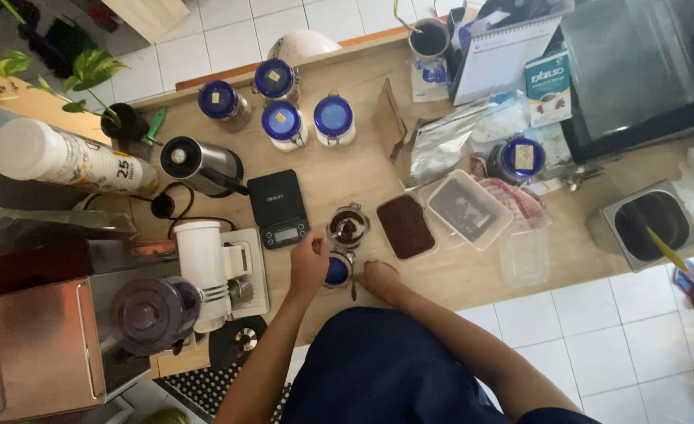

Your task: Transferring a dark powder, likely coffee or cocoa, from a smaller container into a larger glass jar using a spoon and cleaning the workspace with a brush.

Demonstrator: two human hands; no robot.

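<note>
My left hand (309,267) is closed around a small round blue-topped object (336,271) at the counter's near edge. Just beyond it stands a metal filter basket with dark coffee grounds (348,226). My right hand (380,279) rests on the wooden counter (457,275) right beside the blue object, next to a thin dark handle (353,290). Its fingers are curled and hidden, so I cannot tell whether they hold anything. A black digital scale (278,208) lies to the left of the basket. To the basket's right is an open plastic tub of ground coffee (406,226).
A white grinder (205,267) and a metal kettle (201,165) stand at the left. Several blue-lidded jars (284,122) line the back. Clear plastic tubs (468,208), a foil bag (449,137) and a steel knock box (651,224) are to the right. White floor tiles lie below.
</note>
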